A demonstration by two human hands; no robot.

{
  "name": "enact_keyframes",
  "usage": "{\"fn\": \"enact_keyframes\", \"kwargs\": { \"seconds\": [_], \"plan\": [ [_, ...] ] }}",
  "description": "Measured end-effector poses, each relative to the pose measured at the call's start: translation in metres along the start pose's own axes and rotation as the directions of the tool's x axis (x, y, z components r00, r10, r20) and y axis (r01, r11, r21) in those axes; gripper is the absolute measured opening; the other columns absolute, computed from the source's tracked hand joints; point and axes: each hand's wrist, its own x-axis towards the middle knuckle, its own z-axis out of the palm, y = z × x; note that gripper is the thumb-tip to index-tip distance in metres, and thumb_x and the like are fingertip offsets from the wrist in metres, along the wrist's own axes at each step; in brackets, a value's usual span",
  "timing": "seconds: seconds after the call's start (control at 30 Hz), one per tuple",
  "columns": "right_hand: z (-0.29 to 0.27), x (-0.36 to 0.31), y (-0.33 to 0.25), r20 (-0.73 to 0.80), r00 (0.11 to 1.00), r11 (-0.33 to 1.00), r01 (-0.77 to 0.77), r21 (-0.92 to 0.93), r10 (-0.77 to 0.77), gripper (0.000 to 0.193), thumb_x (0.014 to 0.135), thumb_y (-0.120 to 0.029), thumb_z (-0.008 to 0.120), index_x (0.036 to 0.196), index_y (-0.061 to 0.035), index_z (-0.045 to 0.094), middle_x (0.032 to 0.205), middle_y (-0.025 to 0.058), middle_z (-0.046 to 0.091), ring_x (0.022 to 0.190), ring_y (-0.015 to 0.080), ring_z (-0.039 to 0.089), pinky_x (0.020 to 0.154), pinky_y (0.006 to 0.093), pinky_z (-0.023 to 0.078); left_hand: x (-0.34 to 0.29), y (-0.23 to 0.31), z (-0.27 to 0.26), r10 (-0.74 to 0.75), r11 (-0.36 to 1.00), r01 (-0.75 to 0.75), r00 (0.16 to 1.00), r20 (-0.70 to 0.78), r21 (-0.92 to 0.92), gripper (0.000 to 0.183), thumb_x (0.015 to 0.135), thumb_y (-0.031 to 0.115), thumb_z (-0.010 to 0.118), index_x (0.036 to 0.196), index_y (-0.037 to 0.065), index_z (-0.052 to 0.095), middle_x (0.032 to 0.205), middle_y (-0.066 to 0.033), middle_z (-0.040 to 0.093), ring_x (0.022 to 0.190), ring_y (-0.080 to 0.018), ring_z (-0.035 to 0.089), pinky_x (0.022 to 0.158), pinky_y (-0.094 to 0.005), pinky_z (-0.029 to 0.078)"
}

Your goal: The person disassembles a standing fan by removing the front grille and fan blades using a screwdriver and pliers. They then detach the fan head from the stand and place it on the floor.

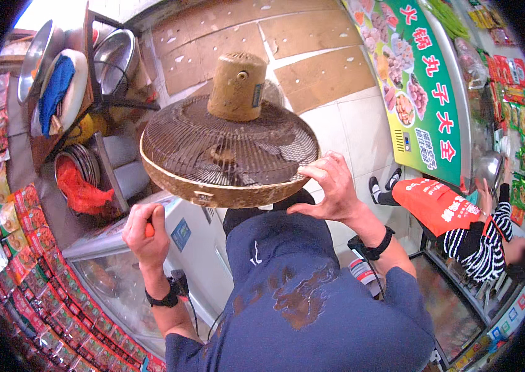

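A dusty electric fan head [231, 155] with a wire cage and a brown motor housing [235, 93] is in front of my body. Its motor side faces up. My right hand [330, 189] grips the right edge of its pale rim, fingers at the edge and thumb lower down. To the left of the fan and apart from it, my left hand [145, 232] is closed around a small orange thing, perhaps a handle. Most of that thing is hidden inside the fist. Whatever supports the fan underneath is out of sight.
On the left are a metal rack with steel basins [115, 59], a red mesh bag [83, 189] and packets on shelves [33, 223]. A glass-topped freezer [107, 273] stands close by. At right are a green-covered freezer [423, 93] and a person in a red apron [430, 201]. Cardboard [324, 74] covers the floor.
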Motion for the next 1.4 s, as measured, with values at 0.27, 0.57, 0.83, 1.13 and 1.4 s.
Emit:
{"fn": "enact_keyframes", "kwargs": {
  "seconds": [0.27, 0.57, 0.83, 1.13, 1.4],
  "plan": [
    [0.001, -0.024, 0.002, -0.085, 0.996, 0.998, -0.034, -0.057, 0.029, 0.073, 0.075, -0.062, 0.09, 0.123, -0.011, 0.067, 0.101, 0.0108, 0.068, 0.09, 0.0334, 0.063, 0.089, 0.0486, 0.047, -0.045, -0.056, 0.029, -0.123, 0.981, 0.103, 0.985, -0.118, -0.165, 0.013, 0.103, -0.004, 0.065, 0.113, -0.006, 0.072, 0.102, -0.0106, 0.078, 0.091, -0.0151, 0.071, 0.084, -0.0291, 0.057],
    [0.067, -0.072, -0.084, -0.137, 0.969, 0.969, -0.221, -0.106, 0.206, 0.042, 0.099, -0.048, 0.071, 0.118, -0.0099, 0.071, 0.096, 0.0097, 0.069, 0.093, 0.0314, 0.066, 0.09, 0.0449, 0.047, -0.096, -0.164, 0.007, -0.283, 0.833, 0.247, 0.959, 0.003, -0.495, 0.031, 0.11, 0.018, 0.066, 0.083, 0.003, 0.062, 0.07, 0.0061, 0.054, 0.059, -0.0032, 0.042, 0.052, -0.0243, 0.034],
    [0.051, 0.001, -0.033, -0.023, 0.992, 0.991, -0.125, 0.042, 0.126, 0.029, 0.102, -0.031, 0.07, 0.118, -0.0065, 0.07, 0.098, 0.0126, 0.07, 0.091, 0.0319, 0.07, 0.083, 0.0433, 0.053, -0.118, -0.169, 0.04, -0.51, 0.612, 0.389, 0.86, 0.033, -0.689, 0.008, 0.105, 0.01, 0.068, 0.104, 0.002, 0.067, 0.078, 0.0012, 0.065, 0.055, -0.0034, 0.051, 0.048, -0.0217, 0.04],
    [0.09, 0.117, 0.153, 0.377, 0.911, 0.94, -0.263, 0.216, 0.168, 0.07, 0.091, -0.027, 0.083, 0.151, -0.0053, 0.054, 0.136, 0.0191, 0.069, 0.126, 0.0305, 0.067, 0.107, 0.043, 0.055, -0.154, -0.121, 0.162, -0.64, 0.744, 0.428, 0.675, -0.366, -0.512, 0.014, 0.093, 0.006, 0.072, 0.107, 0.003, 0.072, 0.085, -0.0018, 0.069, 0.066, -0.0125, 0.063, 0.055, -0.0264, 0.048],
    [0.185, 0.19, 0.195, 0.685, 0.711, 0.98, 0.03, 0.196, -0.158, 0.099, 0.076, -0.033, 0.091, 0.16, -0.0098, 0.044, 0.159, 0.0224, 0.048, 0.149, 0.0422, 0.045, 0.124, 0.0502, 0.04, -0.214, -0.029, 0.158, -0.949, 0.295, 0.666, 0.288, -0.129, -0.685, 0.019, 0.099, 0.011, 0.07, 0.116, 0.001, 0.071, 0.082, -0.0051, 0.07, 0.054, -0.0075, 0.056, 0.047, -0.0257, 0.044]
  ]
}}
